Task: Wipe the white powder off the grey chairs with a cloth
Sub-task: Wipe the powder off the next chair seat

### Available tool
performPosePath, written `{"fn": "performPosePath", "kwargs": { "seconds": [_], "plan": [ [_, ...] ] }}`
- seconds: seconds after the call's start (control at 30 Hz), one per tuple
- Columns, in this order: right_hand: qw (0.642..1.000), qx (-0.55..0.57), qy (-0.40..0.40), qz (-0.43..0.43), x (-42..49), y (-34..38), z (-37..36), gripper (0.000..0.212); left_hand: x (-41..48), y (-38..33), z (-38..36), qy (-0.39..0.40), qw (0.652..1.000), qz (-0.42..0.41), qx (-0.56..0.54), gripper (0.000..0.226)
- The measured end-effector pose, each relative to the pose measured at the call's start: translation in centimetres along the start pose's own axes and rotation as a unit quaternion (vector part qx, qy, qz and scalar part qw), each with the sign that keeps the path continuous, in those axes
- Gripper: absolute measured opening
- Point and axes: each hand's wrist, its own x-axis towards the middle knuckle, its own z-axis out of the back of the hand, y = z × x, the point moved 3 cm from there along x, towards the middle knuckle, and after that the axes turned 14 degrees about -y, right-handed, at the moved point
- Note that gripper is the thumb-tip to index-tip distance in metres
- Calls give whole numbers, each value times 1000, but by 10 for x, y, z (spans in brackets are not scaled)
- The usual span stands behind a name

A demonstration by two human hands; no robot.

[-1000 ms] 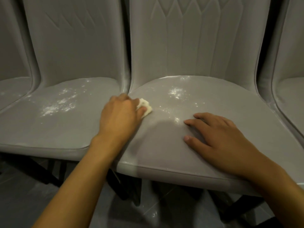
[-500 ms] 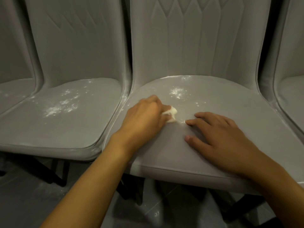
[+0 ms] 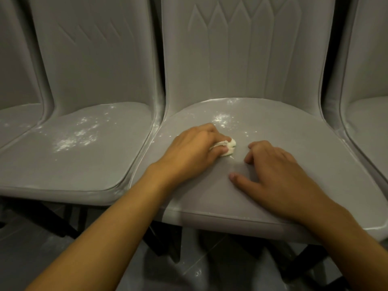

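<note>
A row of grey padded chairs faces me. My left hand (image 3: 193, 148) grips a small bunched white cloth (image 3: 230, 148) and presses it on the seat of the middle chair (image 3: 294, 127). White powder (image 3: 222, 119) lies on that seat just beyond the cloth. My right hand (image 3: 279, 177) rests on the same seat to the right of the cloth, fingers bent at the knuckles, holding nothing. The chair to the left (image 3: 52, 169) has a wider scatter of white powder (image 3: 75, 137) on its seat.
Further grey chairs stand at the far left (image 3: 14, 120) and far right (image 3: 369, 118), close beside the others. Black chair legs (image 3: 161, 244) and a grey tiled floor (image 3: 31, 259) show below the seats.
My left hand has slid the cloth to the right, from the middle seat's left edge to beside my right hand. My right hand's fingers have bent inward.
</note>
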Motion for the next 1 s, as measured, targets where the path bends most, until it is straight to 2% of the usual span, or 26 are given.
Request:
{"fn": "performPosePath", "kwargs": {
  "seconds": [0.07, 0.17, 0.23, 0.33, 0.4, 0.5, 0.6, 0.73, 0.87, 1.0],
  "plan": [
    [1000, -25, -11, -15, -1, -3, 1, 65, 5, -9, -7, 11, 999, -17, -33, 33],
    [995, -86, 15, -52, -1, -10, -4, 100, -4, -22, -4, 40, 994, -70, -71, 30],
    [993, -94, 36, -56, -1, -11, -8, 110, -13, -20, 4, 60, 993, -79, -59, 32],
    [994, -87, 45, -48, -1, -11, -9, 112, -22, 8, 23, 43, 996, -46, 62, 34],
    [994, -89, 48, -42, -1, -11, -8, 110, -30, 38, 39, -3, 990, 36, 134, 36],
    [993, -100, 49, -36, 0, -10, -9, 107, -51, 64, 58, -63, 975, 149, 155, 41],
    [992, -112, 51, -30, 0, -9, -11, 105, -61, 70, 60, -69, 959, 185, 203, 42],
    [992, -116, 52, -26, 0, -9, -11, 102, -37, 83, 49, -59, 950, 222, 212, 29],
    [991, -118, 56, -23, 0, -8, -11, 100, 3, 74, 30, -37, 963, 201, 178, 25],
    [991, -122, 55, -19, -1, -7, -10, 100, -3, 30, 14, 19, 993, 84, 78, 26]
  ]
}}
